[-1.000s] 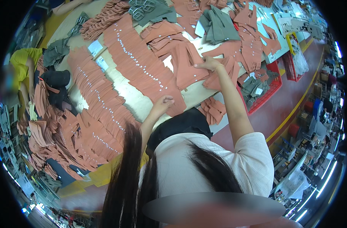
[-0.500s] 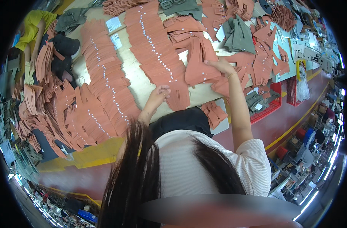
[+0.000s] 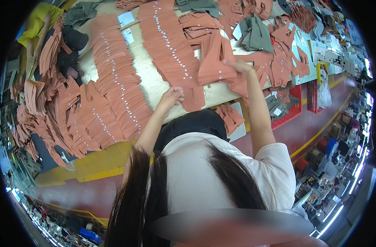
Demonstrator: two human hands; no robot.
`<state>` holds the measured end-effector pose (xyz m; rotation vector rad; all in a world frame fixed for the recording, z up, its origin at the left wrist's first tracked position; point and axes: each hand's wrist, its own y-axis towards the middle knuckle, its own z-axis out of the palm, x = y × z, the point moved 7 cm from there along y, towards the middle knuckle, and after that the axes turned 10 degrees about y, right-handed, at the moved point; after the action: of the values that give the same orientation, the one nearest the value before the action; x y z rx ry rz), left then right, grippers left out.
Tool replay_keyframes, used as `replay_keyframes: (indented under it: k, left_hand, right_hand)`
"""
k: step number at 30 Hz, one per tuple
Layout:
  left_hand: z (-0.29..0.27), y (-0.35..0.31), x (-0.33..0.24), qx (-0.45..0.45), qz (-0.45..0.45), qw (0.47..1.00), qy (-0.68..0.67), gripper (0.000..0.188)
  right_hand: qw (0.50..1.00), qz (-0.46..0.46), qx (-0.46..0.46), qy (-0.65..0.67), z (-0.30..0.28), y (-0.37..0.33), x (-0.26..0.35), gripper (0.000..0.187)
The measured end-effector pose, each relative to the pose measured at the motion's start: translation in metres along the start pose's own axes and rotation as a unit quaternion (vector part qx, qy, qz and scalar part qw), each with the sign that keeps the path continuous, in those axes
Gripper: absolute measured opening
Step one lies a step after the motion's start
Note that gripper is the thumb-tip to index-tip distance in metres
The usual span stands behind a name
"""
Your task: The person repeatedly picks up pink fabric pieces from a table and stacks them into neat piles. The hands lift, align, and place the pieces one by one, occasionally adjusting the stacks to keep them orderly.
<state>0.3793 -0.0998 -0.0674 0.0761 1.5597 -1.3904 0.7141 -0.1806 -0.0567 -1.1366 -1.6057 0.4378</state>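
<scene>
My left hand (image 3: 172, 97) has its fingers curled in, close to the near end of a long overlapping row of orange fabric pieces (image 3: 167, 49) with small white stickers; whether anything is between the fingers is hidden. At the right edge of a stack of wider orange fabric pieces (image 3: 212, 68) is my right hand (image 3: 240, 66), a thin bracelet at its wrist. Its thumb lies over an orange fabric piece, and the other fingers are blurred and partly hidden. Below that hand, more orange fabric (image 3: 239, 86) droops toward the table edge.
Another stickered orange row (image 3: 113, 74) lies left on the pale table (image 3: 139, 61). Dark green pieces (image 3: 256, 35) sit at the far right. Red crates (image 3: 296, 108) stand beyond the table's right side. A person in yellow (image 3: 41, 20) is at the far left.
The view has shifted slightly. My left hand has moved a little away from me, with more forearm showing. My right hand has shifted slightly to the right along the orange stack.
</scene>
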Motion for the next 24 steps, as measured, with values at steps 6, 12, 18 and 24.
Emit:
replay_keyframes:
  k: [6, 12, 18, 24]
  left_hand:
    - [-0.014, -0.011, 0.018, -0.017, -0.023, 1.0, 0.004, 0.029]
    - [-0.011, -0.006, 0.009, -0.003, -0.008, 1.0, 0.008, 0.029]
    - [-0.004, -0.001, -0.004, 0.009, 0.014, 1.0, 0.019, 0.03]
    - [-0.01, -0.012, 0.013, 0.003, -0.004, 1.0, -0.009, 0.03]
  right_hand:
    - [0.997, -0.046, 0.021, 0.058, 0.023, 0.021, -0.023, 0.071]
    - [0.995, 0.006, 0.034, 0.091, 0.017, -0.002, 0.014, 0.066]
    - [0.976, 0.025, 0.104, 0.191, 0.019, -0.02, 0.033, 0.06]
    - [0.942, 0.018, 0.15, 0.301, 0.02, -0.041, 0.024, 0.068]
